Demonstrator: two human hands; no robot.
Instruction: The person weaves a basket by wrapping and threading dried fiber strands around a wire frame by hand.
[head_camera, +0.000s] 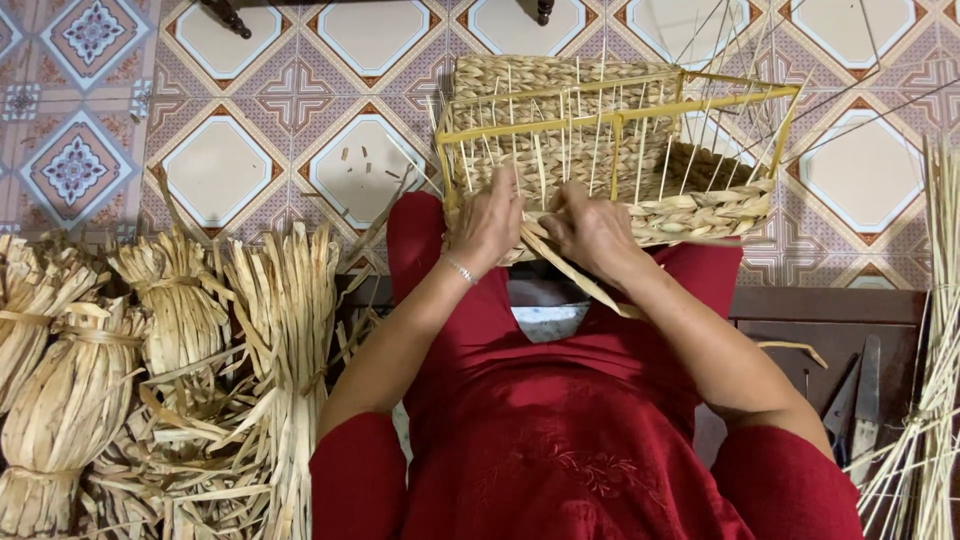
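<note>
Half-woven basket (640, 190) on a yellow wire frame (610, 125) lies on the person's knees in the upper middle of the frame, long axis left to right, open side toward the viewer; nothing inside it. Left hand (487, 222) and right hand (590, 228) both pinch flat straw strands (575, 275) at its lower edge

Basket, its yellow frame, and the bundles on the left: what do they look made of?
Basket: woven dried plant fibre, matt tan, with twisted braids visible in the wall. Yellow frame: thin rigid rods, likely painted metal wire, though unconfirmed. Bundles: flat dried leaf or reed strips, pale straw, tied round the middle. Both hands, left hand and right hand, work a strip at the rim.
</note>
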